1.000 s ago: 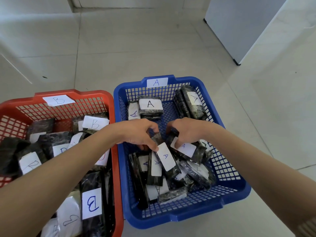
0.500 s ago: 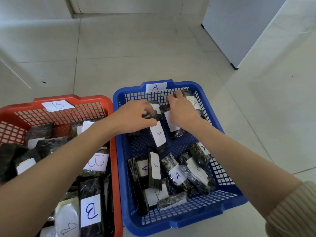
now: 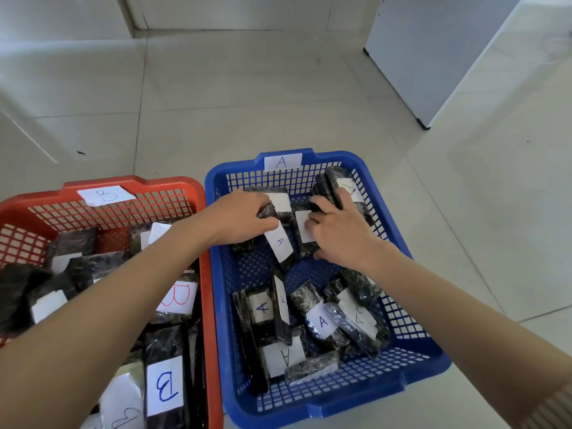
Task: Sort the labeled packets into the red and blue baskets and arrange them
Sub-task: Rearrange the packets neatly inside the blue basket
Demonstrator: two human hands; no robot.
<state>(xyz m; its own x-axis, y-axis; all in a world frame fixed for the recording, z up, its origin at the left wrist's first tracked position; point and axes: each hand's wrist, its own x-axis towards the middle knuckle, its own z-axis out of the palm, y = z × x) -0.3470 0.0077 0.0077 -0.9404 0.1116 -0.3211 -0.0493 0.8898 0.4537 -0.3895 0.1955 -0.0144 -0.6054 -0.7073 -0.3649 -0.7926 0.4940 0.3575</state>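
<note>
Left hand (image 3: 241, 218) pinches A packet (image 3: 280, 244), right hand (image 3: 340, 236) grips second packet (image 3: 305, 232), both at far edge of blue basket (image 3: 371, 394).
Sorting looks done: A's in blue, B's in red basket (image 3: 130, 184); near-edge piles lie loose, arranging remains.

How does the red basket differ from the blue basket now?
The red basket bears a B tag, the blue basket an A tag. The left hand grips an A packet and the right hand touches packets in the blue basket; no hand is in the red basket. Both are plastic lattice holding dark packets.
</note>
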